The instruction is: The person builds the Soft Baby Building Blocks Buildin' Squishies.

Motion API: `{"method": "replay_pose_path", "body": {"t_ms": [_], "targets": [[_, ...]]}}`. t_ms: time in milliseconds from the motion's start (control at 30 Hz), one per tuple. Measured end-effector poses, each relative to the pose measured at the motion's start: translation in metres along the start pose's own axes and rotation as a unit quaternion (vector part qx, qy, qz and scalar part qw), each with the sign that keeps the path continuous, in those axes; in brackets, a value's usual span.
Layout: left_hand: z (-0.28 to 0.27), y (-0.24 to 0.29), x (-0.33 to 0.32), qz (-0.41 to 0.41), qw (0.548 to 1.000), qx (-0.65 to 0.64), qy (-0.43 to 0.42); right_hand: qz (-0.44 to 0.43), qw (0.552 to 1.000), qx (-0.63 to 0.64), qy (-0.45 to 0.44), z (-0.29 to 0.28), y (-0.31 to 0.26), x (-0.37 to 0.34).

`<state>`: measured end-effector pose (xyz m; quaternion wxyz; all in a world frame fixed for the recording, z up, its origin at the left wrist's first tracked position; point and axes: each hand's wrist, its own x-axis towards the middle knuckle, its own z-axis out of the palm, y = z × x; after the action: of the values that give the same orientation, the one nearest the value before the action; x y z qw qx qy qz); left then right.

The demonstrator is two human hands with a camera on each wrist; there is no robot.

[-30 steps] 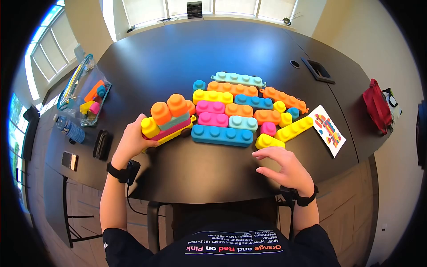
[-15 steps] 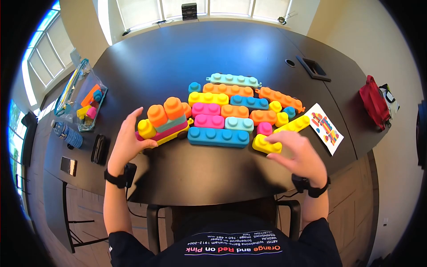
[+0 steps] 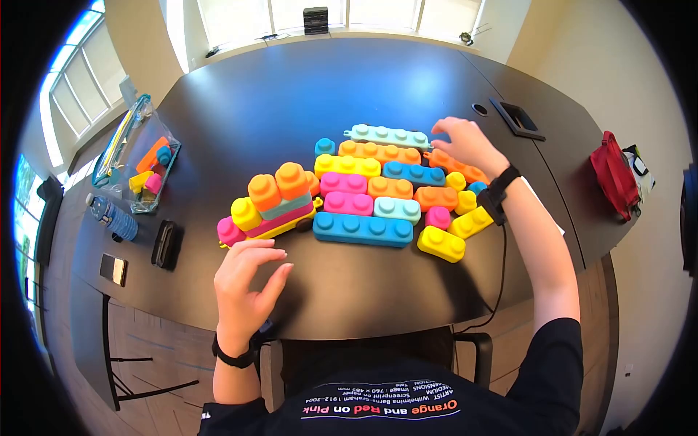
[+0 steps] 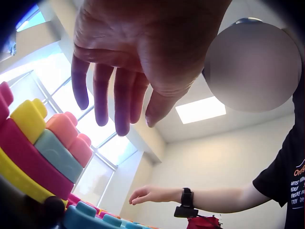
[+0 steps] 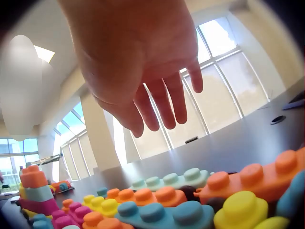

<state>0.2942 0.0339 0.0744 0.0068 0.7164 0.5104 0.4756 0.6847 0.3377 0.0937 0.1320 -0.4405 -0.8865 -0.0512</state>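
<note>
My left hand (image 3: pixel 251 291) hovers with relaxed fingers in front of a stacked block piece, holding nothing; that stack has orange blocks (image 3: pixel 291 182), a yellow block (image 3: pixel 246 214) and a pink block (image 3: pixel 230 231). Over the right back part of the block layout is my right hand (image 3: pixel 469 149), fingers loosely bent and empty, near the right end of the pale teal bar (image 3: pixel 389 136) and above the orange bar (image 5: pixel 252 180). The layout also has a long blue block (image 3: pixel 362 229), pink blocks (image 3: pixel 344 182) and a yellow block (image 3: pixel 441 244) at its front right.
On the left are a clear bag (image 3: pixel 138 156) with blocks, a water bottle (image 3: pixel 114 218), a black case (image 3: pixel 167 245) and a phone (image 3: pixel 113 269). A red bag (image 3: pixel 615 176) lies at the right. My right forearm partly covers a printed sheet. A cable hangs from the right wrist.
My left hand has let go of the stack and drawn back toward the table's front edge. My right hand has moved from the front yellow block to the back right of the layout.
</note>
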Motion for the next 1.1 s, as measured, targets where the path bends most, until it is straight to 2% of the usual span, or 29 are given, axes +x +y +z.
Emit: {"method": "replay_pose_path", "body": {"t_ms": [67, 100, 200, 433, 667, 733, 967, 1100], "targets": [[-0.001, 0.001, -0.001, -0.006, 1.0, 0.002, -0.012, 0.027, 0.999, -0.034, -0.017, 0.017, -0.006, 0.006], [-0.001, 0.001, 0.001, -0.006, 1.0, -0.003, -0.01, 0.049, 0.996, -0.028, -0.069, 0.017, -0.001, 0.01], [-0.002, 0.004, -0.001, -0.008, 0.999, -0.014, -0.031, 0.076, 0.997, -0.01, -0.023, 0.046, 0.0, 0.016], [-0.005, 0.004, 0.001, -0.005, 0.999, -0.013, -0.041, 0.07, 0.992, -0.041, -0.101, 0.048, 0.007, 0.031], [-0.005, 0.004, -0.003, -0.015, 0.998, -0.033, -0.054, 0.057, 0.994, 0.01, -0.09, 0.045, 0.013, 0.034], [-0.007, 0.006, -0.003, -0.021, 0.997, -0.037, -0.06, 0.088, 0.99, 0.041, -0.102, 0.045, 0.013, 0.034], [-0.007, 0.004, -0.006, -0.025, 0.997, -0.045, -0.065, 0.053, 0.998, 0.017, -0.044, 0.048, 0.014, 0.029], [-0.004, 0.005, -0.006, -0.028, 0.996, -0.047, -0.074, 0.057, 0.995, 0.078, 0.012, 0.024, 0.02, 0.014]]}}
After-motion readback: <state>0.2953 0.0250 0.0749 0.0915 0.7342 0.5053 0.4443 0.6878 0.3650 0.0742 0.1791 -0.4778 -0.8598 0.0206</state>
